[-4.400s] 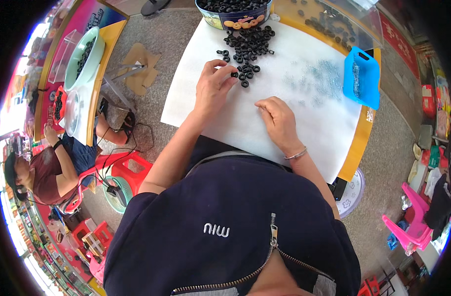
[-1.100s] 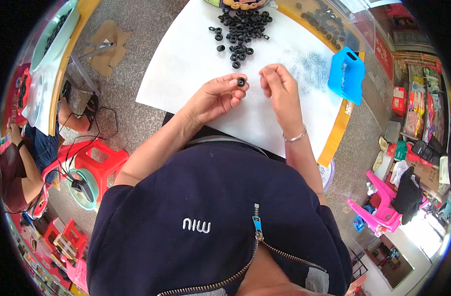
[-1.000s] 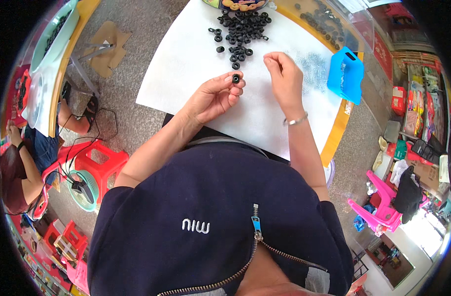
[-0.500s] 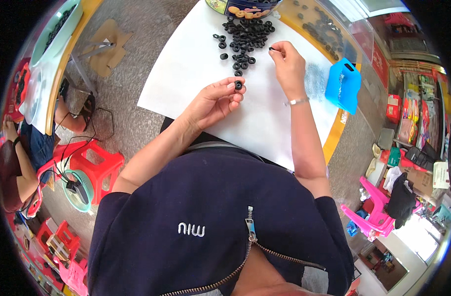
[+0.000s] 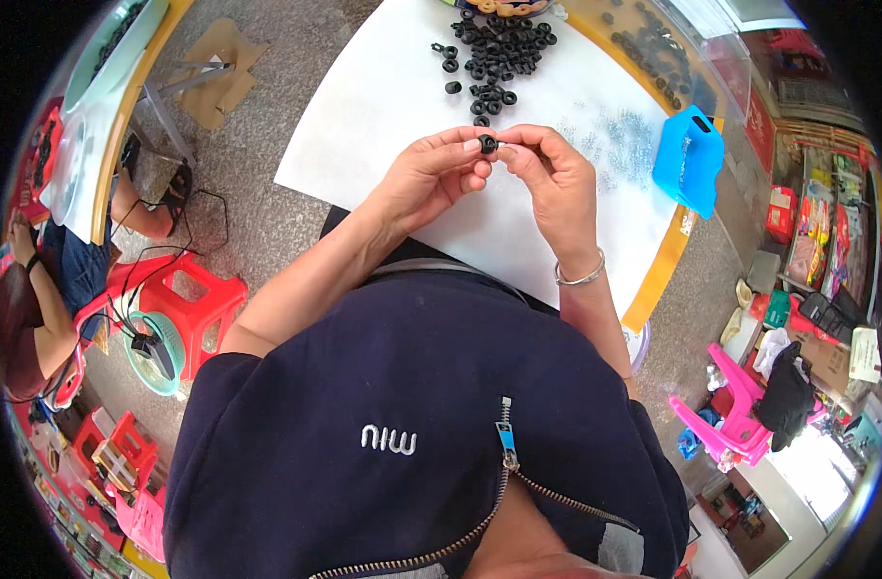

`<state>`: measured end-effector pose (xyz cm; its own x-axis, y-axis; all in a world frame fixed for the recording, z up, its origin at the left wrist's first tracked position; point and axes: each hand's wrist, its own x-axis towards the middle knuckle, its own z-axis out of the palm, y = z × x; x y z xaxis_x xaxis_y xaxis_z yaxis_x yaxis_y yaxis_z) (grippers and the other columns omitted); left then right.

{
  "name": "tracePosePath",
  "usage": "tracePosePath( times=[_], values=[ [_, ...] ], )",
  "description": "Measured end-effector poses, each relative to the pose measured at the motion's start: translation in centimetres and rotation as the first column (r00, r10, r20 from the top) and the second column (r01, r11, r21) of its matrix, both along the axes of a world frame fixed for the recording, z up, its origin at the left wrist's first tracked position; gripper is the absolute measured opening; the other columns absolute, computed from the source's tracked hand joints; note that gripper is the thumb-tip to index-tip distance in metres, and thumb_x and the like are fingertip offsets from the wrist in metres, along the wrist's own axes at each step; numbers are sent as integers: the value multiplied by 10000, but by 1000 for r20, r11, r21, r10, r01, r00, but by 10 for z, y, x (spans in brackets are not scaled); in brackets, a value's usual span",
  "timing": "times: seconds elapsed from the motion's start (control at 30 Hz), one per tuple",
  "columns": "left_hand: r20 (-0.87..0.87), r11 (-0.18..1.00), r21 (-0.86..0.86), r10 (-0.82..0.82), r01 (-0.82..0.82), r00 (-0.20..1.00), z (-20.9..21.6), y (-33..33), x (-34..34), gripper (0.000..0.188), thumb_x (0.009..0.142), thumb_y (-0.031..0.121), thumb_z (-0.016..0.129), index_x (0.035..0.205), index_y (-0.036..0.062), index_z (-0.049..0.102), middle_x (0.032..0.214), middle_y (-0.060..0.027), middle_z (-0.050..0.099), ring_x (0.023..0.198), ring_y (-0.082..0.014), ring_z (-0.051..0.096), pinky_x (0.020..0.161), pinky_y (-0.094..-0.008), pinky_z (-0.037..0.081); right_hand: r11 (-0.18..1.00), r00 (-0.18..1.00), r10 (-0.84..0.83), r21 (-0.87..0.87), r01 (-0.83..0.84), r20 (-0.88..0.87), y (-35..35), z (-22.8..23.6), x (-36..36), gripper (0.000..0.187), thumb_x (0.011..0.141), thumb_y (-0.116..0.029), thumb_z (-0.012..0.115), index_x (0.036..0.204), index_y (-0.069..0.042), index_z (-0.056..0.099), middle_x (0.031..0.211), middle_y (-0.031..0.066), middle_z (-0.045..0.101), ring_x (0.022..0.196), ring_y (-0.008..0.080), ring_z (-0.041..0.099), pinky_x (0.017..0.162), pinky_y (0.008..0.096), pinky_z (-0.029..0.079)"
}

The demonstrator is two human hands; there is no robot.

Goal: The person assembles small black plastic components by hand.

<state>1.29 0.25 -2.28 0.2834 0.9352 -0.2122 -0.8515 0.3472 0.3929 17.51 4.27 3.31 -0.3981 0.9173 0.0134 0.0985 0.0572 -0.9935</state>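
The left hand [image 5: 429, 179] and the right hand [image 5: 547, 174] are meeting above the white surface [image 5: 383, 106], both pinching one small black ring [image 5: 487, 145] between their fingertips. The pile of black rings [image 5: 494, 53] is lying just beyond them, near a blue scoop [image 5: 690, 159].

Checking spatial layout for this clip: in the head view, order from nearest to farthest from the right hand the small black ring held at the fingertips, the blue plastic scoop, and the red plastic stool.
1. Small black ring, pinched between the fingertips of the right hand and the left hand.
2. Blue plastic scoop, on the white table sheet, to the right.
3. Red plastic stool, on the floor, far left.
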Motion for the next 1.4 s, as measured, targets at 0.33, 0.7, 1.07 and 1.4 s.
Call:
tracePosePath(
  times=[0.33,0.7,1.07,1.4],
  values=[
    [-277,1000,1,9,-9,961,8,-2,2,277,928,131,574,1159,-21,553,843,-47,617,722,-88,592,676,-192,512,946,974,-28,322,-47,225,-5,8,-1,164,843,-3,622,992,-35,680,875,76,651,766,141,632,677,243,501],
    [-242,999,-42,-16,6,970,8,0,-2,212,920,97,579,1088,-33,593,866,-70,646,704,-100,611,687,-222,524,922,973,-48,384,-44,225,-4,-2,-2,166,831,18,621,970,-46,684,881,70,642,771,149,642,670,253,519],
    [-438,998,-43,-54,39,898,9,3,-5,190,924,80,571,1061,-50,592,859,-75,649,686,-111,615,681,-237,525,693,933,-79,693,-201,350,1,-15,2,235,747,44,618,973,-15,640,847,91,607,771,251,581,666,332,493],
    [-576,998,9,-39,54,817,10,-2,3,200,925,86,579,1074,-45,607,891,-60,638,745,-118,615,708,-242,531,581,908,-137,775,-250,396,-4,-23,9,251,718,37,597,966,6,594,833,103,567,732,254,536,662,341,457]
  ],
)
